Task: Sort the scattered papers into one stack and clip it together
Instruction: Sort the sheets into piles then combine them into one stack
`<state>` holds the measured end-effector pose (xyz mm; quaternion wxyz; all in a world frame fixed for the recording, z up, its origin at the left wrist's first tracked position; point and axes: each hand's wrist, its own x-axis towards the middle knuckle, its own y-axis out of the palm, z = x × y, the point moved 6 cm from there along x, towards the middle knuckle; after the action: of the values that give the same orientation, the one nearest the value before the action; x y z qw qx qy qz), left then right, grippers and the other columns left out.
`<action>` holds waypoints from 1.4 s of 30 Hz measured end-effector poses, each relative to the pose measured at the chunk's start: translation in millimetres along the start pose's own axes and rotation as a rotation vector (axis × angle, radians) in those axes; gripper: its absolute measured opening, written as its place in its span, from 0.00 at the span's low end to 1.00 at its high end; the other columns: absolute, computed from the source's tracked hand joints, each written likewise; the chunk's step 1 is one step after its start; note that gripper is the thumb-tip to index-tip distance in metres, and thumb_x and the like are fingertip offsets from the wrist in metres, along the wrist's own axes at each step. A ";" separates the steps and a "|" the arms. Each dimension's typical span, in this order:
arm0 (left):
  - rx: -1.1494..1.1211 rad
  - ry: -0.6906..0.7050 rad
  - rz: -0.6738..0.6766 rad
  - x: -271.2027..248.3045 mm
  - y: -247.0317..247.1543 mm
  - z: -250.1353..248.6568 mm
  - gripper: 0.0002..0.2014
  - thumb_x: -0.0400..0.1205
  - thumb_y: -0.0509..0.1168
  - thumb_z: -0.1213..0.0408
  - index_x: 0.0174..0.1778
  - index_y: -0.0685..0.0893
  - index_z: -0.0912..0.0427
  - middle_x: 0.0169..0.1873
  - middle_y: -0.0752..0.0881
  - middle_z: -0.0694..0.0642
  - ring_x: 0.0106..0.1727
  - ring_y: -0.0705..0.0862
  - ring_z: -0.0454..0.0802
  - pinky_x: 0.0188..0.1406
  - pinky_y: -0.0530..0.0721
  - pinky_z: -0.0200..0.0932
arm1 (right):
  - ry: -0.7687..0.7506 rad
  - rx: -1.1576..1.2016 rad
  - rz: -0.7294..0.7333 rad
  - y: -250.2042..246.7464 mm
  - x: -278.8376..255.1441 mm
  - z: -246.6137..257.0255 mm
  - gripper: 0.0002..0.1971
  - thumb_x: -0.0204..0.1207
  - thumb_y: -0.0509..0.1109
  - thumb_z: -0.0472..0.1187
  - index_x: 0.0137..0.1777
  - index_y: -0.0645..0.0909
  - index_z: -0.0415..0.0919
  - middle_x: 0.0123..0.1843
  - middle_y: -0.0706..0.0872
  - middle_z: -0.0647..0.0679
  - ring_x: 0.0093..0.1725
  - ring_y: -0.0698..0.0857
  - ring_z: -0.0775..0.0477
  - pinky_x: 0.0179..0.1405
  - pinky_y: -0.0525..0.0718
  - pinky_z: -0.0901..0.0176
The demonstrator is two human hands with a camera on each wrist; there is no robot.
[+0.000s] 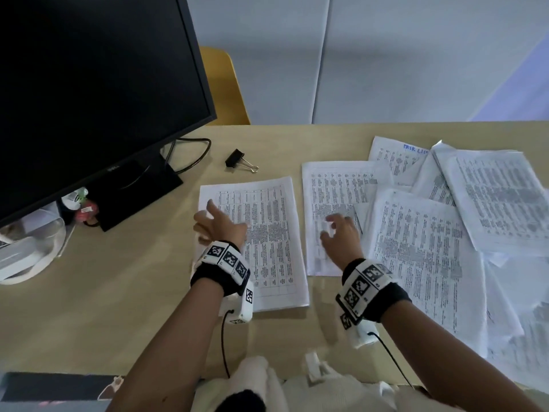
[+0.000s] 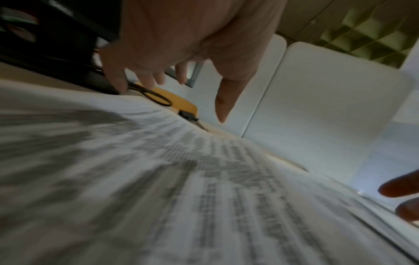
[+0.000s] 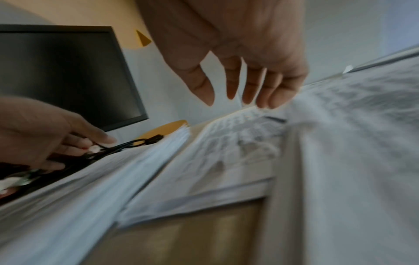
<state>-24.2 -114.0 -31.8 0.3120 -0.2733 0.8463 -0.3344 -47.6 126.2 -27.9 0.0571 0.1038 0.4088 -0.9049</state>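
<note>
Early stage: you are hovering your left hand (image 1: 218,226) and right hand (image 1: 341,233), both grips released, over papers (image 1: 421,221) still lying scattered toward the tabletop's right edge, binder clip (image 1: 240,160) sitting unused near the far edge.

A dark monitor (image 1: 89,93) stands at the left of the wooden desk (image 1: 104,292), its black cable (image 1: 190,156) looping behind the base. A yellow chair (image 1: 222,87) sits beyond the desk, and small clutter lies under the screen.
</note>
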 end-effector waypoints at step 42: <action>-0.107 0.139 0.493 -119.7 167.6 -120.2 0.10 0.83 0.62 0.64 0.45 0.82 0.68 0.41 0.83 0.62 0.43 0.82 0.55 0.41 0.76 0.39 | -0.046 0.462 0.166 -127.3 14.9 -131.7 0.28 0.82 0.57 0.43 0.78 0.49 0.53 0.66 0.77 0.40 0.60 0.81 0.36 0.64 0.78 0.38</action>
<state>-73.7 119.0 -44.0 0.3102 -0.0514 0.9231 -0.2212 -67.4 308.9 -23.6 0.1153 0.1268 0.1798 -0.9687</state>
